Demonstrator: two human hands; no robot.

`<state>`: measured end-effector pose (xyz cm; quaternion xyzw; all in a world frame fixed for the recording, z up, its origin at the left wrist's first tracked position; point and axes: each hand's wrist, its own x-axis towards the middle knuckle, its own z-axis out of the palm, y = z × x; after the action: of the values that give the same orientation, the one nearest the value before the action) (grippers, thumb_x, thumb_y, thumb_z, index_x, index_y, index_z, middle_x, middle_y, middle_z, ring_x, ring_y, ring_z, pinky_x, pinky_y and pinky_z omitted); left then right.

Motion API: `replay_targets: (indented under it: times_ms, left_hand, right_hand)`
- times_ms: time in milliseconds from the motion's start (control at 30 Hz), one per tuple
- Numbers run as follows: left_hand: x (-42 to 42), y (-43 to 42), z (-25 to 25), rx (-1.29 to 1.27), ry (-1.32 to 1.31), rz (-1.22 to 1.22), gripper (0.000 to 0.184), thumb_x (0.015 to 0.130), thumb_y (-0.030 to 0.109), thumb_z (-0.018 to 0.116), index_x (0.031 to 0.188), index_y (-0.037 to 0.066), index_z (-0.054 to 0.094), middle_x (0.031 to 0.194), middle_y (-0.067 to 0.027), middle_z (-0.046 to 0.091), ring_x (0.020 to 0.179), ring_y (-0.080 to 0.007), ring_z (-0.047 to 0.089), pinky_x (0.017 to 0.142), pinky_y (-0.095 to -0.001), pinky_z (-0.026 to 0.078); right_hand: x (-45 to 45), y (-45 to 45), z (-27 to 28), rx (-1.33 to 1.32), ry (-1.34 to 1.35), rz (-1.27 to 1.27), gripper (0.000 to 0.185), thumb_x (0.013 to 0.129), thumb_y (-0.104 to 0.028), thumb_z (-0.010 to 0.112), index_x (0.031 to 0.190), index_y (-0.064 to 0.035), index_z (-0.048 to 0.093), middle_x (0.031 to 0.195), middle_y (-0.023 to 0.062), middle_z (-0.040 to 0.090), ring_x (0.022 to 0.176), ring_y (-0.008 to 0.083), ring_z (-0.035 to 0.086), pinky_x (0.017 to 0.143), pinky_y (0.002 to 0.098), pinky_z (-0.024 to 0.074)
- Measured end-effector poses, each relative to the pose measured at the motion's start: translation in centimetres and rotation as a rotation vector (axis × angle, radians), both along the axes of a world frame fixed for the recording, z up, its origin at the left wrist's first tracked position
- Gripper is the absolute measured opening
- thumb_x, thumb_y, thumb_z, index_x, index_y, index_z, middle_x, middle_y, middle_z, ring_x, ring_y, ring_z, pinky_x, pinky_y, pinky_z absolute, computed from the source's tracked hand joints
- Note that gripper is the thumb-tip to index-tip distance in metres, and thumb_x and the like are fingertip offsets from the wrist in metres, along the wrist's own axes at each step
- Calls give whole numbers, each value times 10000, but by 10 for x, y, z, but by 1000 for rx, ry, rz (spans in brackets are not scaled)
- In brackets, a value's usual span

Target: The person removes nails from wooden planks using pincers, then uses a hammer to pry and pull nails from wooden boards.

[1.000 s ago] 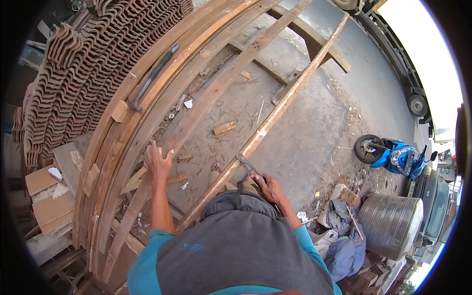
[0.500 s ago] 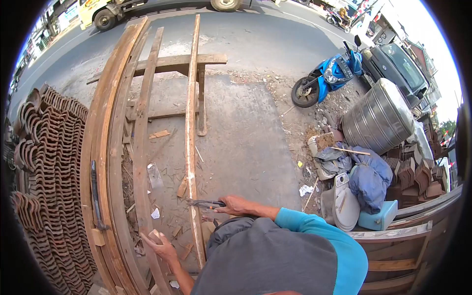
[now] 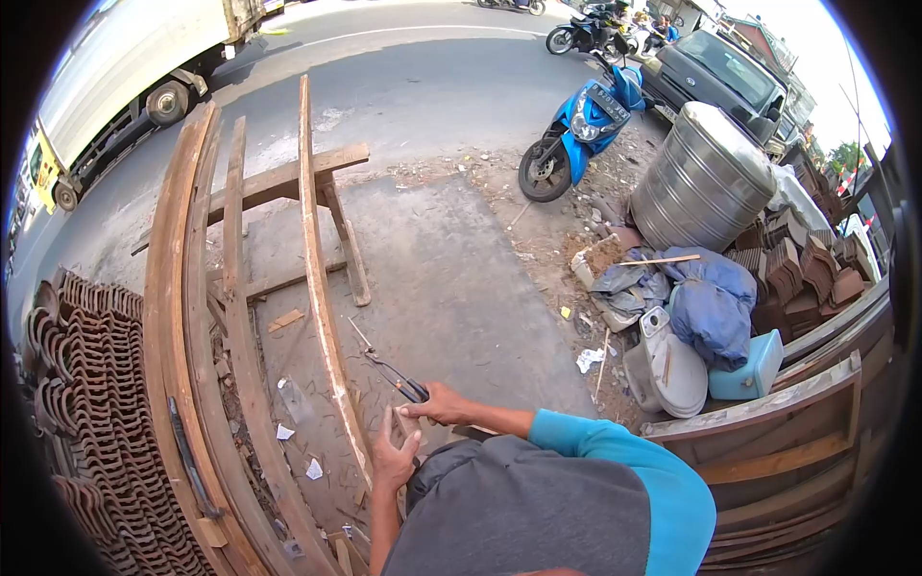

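My right hand [image 3: 442, 403] is wrapped round the dark handles of a pair of pincers [image 3: 392, 372], whose metal jaws point up and left, just right of a narrow, whitish-edged beam [image 3: 322, 288]. Close below it, my left hand [image 3: 394, 456] is raised beside the same beam, its fingers spread; whether it touches the beam is unclear. Left of the hands lie a wide plank [image 3: 240, 317] and a bundle of long planks [image 3: 165, 288]. A hammer [image 3: 189, 461] rests on the bundle.
Stacked roof tiles [image 3: 101, 403] stand at far left. A wooden trestle [image 3: 279, 182] bears the far plank ends. To the right are a blue motorbike [image 3: 581, 130], a metal tank [image 3: 701, 178], a blue cloth bundle [image 3: 711, 307], a toilet bowl [image 3: 677, 374] and a light-blue cistern [image 3: 749, 365].
The view has swung rightward and tilted up toward the road. My left hand has left the wide plank and come close to my right hand. The pincers have moved off the narrow beam.
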<state>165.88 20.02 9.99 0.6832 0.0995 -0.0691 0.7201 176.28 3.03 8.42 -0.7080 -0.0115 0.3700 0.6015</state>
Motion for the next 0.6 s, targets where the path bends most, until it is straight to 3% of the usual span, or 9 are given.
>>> replay_targets:
  times_ms: [33, 67, 167, 267, 333, 400, 500, 600]
  left_hand:
    - [0, 6, -6, 164, -39, -74, 767, 896, 111, 730, 1535, -101, 362, 1393, -259, 594, 1286, -275, 594, 1069, -376, 483]
    - [-2, 4, -12, 169, -34, -69, 767, 896, 111, 730, 1535, -101, 362, 1393, -259, 594, 1286, -275, 594, 1069, -376, 483]
    - [-4, -2, -25, 1, 58, -64, 715, 900, 140, 734, 1506, -84, 427, 1402, -265, 588, 1292, -297, 597, 1072, -383, 481]
    - [-12, 5, -33, 204, 72, -74, 658, 902, 188, 745, 1462, -57, 502, 1385, -262, 604, 1295, -332, 597, 1085, -398, 469]
    - [-15, 20, -24, 425, -19, -52, 619, 901, 221, 751, 1425, -39, 550, 1341, -257, 626, 1287, -363, 592, 1100, -422, 449]
    - [-20, 48, -17, 595, 68, 178, 627, 907, 232, 754, 1426, -44, 537, 1362, -258, 602, 1316, -394, 554, 1123, -444, 425]
    - [-45, 123, -55, 1010, 75, 499, 697, 890, 222, 767, 1459, -51, 471, 1464, -267, 510, 1372, -424, 479, 1154, -467, 393]
    - [-62, 179, -74, 1095, 140, 666, 802, 851, 217, 796, 1497, -49, 403, 1510, -275, 448, 1395, -425, 443, 1164, -495, 371]
  right_hand:
    - [-1, -4, -1, 2, 2, 2, 589, 780, -602, 840, 919, -68, 631, 707, -10, 551, 564, 100, 535, 493, 292, 423]
    - [-1, -7, -3, 5, 28, 7, 584, 768, -592, 854, 911, -74, 626, 701, -13, 547, 562, 99, 530, 498, 290, 418]
    - [-6, -16, -2, 13, 84, 23, 576, 742, -573, 881, 895, -86, 614, 689, -18, 538, 559, 96, 519, 506, 287, 408]
    - [-6, -16, 9, 114, 83, -7, 554, 737, -550, 891, 863, -92, 607, 684, -19, 536, 554, 101, 506, 498, 290, 396]
    - [-3, -19, 4, -14, 46, 45, 535, 742, -526, 896, 844, -93, 598, 689, -19, 534, 579, 102, 510, 518, 289, 407]
    - [-2, -22, 1, -15, 37, 43, 532, 741, -516, 899, 852, -87, 604, 700, -17, 536, 603, 104, 516, 533, 295, 415]
    - [-5, -25, -15, -51, 42, 35, 527, 741, -501, 904, 866, -79, 614, 722, -14, 539, 644, 110, 522, 558, 308, 425]
    - [-9, -31, -28, -142, 21, 28, 528, 744, -496, 904, 877, -72, 620, 740, -10, 544, 661, 114, 519, 568, 322, 425]
